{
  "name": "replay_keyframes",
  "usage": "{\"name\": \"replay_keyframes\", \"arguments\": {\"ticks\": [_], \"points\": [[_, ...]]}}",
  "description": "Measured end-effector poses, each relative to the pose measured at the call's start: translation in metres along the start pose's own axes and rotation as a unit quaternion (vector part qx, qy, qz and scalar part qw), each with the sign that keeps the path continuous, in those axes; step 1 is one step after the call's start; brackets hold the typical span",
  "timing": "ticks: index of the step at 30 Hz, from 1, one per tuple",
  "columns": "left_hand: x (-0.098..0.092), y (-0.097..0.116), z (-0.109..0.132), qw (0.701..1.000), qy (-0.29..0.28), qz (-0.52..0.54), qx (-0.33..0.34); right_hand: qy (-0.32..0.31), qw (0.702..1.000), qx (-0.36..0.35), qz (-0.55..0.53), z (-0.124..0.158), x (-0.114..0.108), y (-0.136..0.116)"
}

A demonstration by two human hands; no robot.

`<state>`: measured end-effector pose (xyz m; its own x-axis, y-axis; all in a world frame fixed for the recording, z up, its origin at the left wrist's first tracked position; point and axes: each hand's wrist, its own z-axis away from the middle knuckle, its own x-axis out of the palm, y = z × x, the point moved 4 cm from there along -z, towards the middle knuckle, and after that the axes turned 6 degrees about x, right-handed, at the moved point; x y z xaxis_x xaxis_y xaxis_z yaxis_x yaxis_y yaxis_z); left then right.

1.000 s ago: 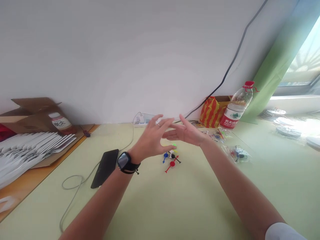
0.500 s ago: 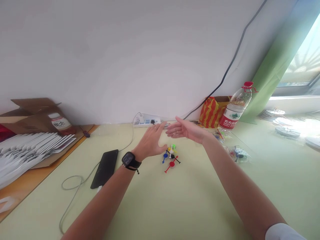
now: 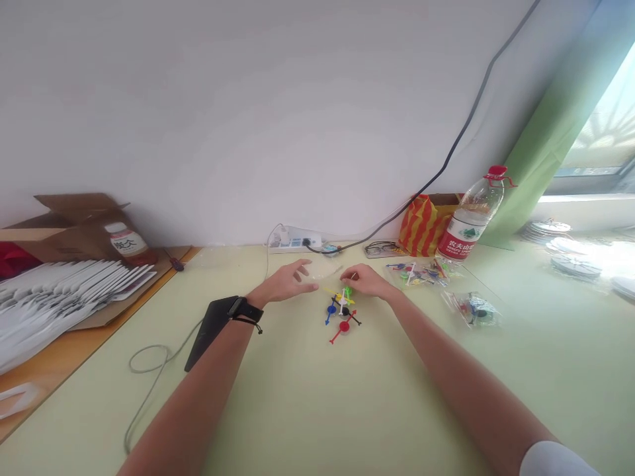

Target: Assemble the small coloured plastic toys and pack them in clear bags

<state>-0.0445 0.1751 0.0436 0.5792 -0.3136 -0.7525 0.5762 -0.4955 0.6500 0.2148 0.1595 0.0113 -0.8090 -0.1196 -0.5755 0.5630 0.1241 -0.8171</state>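
Note:
Several coloured plastic arrow spinners lie in a small cluster on the pale table: a red spinner [image 3: 344, 326] nearest me, a blue spinner [image 3: 331, 310] to its upper left, a white spinner [image 3: 342, 301], and black, yellow and green ones close by. At the cluster's far right edge my right hand [image 3: 370, 281] has its fingers curled and drawn together by the green spinner [image 3: 348, 291]; what they hold, if anything, is hidden. My left hand [image 3: 290, 281] is left of the cluster, thumb and fingers apart, holding nothing. Between both hands lies a clear plastic bag [image 3: 321, 268].
A black phone [image 3: 206, 334] with a cable lies partly behind my left forearm. A power strip [image 3: 294, 240] sits by the wall. On the right are bagged spinners [image 3: 419, 272], another bag [image 3: 477, 309], a large water bottle [image 3: 466, 221] and stacked discs [image 3: 575, 264].
My hands have moved apart and down toward the table. The left went leftward, and the right curled its fingers beside the spinners. The clear bag and more bagged spinners have come into sight.

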Motion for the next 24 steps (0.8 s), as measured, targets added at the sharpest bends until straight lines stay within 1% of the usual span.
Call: {"name": "replay_keyframes", "arguments": {"ticks": [1, 3, 7, 10, 11, 12, 14, 15, 17, 19, 21, 24], "points": [[0.000, 0.001, 0.000, 1.000, -0.007, 0.013, 0.003, 0.008, 1.000, -0.001, -0.009, -0.001, -0.002, 0.001], [-0.001, 0.004, 0.002, 0.999, -0.026, 0.043, 0.009, 0.031, 0.999, -0.003, -0.037, -0.003, -0.014, 0.002], [-0.004, 0.010, 0.006, 0.993, -0.067, 0.100, 0.006, 0.104, 0.987, -0.012, -0.118, -0.003, -0.057, 0.002], [-0.004, 0.013, 0.010, 0.984, -0.105, 0.147, -0.003, 0.162, 0.970, -0.024, -0.179, 0.004, -0.087, -0.005], [-0.004, 0.014, 0.011, 0.979, -0.115, 0.166, -0.003, 0.176, 0.961, -0.038, -0.212, 0.007, -0.095, -0.010], [-0.004, 0.016, 0.011, 0.975, -0.122, 0.187, 0.000, 0.185, 0.945, -0.060, -0.263, 0.010, -0.100, -0.016], [-0.004, 0.019, 0.012, 0.964, -0.135, 0.228, 0.010, 0.169, 0.921, -0.101, -0.337, 0.017, -0.105, -0.030], [-0.003, 0.021, 0.012, 0.958, -0.143, 0.248, 0.016, 0.153, 0.915, -0.115, -0.354, 0.020, -0.104, -0.038], [-0.001, 0.025, 0.011, 0.946, -0.159, 0.282, 0.027, 0.122, 0.921, -0.123, -0.350, 0.025, -0.098, -0.051], [0.001, 0.028, 0.011, 0.935, -0.167, 0.310, 0.036, 0.096, 0.933, -0.116, -0.327, 0.028, -0.091, -0.060], [0.002, 0.030, 0.011, 0.927, -0.170, 0.332, 0.038, 0.072, 0.945, -0.107, -0.301, 0.030, -0.084, -0.065], [0.002, 0.034, 0.013, 0.920, -0.172, 0.350, 0.038, 0.030, 0.955, -0.098, -0.278, 0.032, -0.079, -0.068]]}}
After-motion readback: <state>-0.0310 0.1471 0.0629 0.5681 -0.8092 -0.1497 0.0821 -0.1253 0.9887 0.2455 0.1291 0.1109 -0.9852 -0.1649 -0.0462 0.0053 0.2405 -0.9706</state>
